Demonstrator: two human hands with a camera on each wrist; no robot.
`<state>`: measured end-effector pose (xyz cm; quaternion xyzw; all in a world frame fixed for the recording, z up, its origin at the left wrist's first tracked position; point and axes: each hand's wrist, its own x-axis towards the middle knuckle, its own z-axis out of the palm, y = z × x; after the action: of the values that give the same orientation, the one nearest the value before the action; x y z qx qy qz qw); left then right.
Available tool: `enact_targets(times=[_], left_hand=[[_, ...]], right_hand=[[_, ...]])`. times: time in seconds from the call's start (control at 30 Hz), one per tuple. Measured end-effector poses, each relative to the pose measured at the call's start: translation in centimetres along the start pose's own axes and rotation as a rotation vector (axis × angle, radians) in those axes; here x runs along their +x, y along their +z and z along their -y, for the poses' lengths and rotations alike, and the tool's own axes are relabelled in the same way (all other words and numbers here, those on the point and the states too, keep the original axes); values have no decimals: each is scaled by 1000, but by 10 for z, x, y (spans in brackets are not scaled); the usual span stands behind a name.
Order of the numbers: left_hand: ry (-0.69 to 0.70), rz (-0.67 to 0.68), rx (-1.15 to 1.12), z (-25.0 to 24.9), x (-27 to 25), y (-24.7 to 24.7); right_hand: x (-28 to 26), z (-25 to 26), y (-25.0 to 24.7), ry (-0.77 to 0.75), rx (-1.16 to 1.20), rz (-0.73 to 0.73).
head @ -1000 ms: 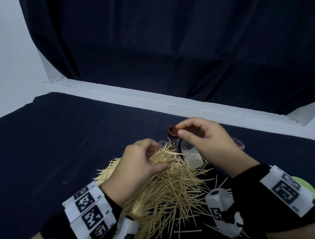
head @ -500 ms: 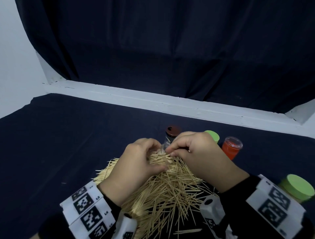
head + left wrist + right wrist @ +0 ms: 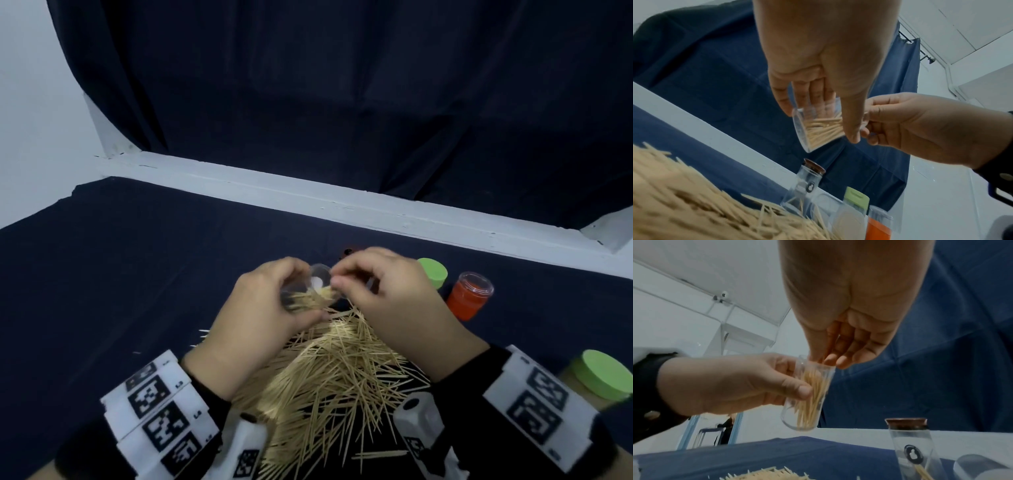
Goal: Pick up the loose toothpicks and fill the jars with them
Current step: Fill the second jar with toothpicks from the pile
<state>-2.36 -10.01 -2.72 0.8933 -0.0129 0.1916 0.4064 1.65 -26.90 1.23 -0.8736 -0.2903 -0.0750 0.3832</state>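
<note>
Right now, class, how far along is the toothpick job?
Done: little; some toothpicks already sit in the clear jar. In hand: left hand holds that jar tilted, right hand feeds more at its mouth. Left: the big pile and the brown-capped jar, almost empty.

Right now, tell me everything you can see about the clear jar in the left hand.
The clear jar is a small, lidless, transparent cylinder, glass or plastic by its look. It is lifted off the table and tilted, mouth toward the right hand. The left hand grips its wall, thumb across the front. A bundle of pale wooden toothpicks stands inside, partly filling it. The right hand's fingertips sit at its rim, feeding more in.
</note>
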Motion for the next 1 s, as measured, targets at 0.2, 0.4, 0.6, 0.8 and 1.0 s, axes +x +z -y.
enact_targets(times=[0.2,0.4,0.6,0.8,1.0], left_hand=[[-194,-128,37,30,-13,-48],[-291,-198,61,50,-32,-74],[-322,-210,52,57,-38,-72],[-324,-187,80,61,-35,-70],[-339,-136,95,60,-33,-65]], right_hand=[[-3,5,7,-11,-362,458],[-25,15,47,-315,-697,712],[-30,26,83,-445,-761,760],[-9,13,100,-349,-707,734],[4,1,100,-312,-720,695]])
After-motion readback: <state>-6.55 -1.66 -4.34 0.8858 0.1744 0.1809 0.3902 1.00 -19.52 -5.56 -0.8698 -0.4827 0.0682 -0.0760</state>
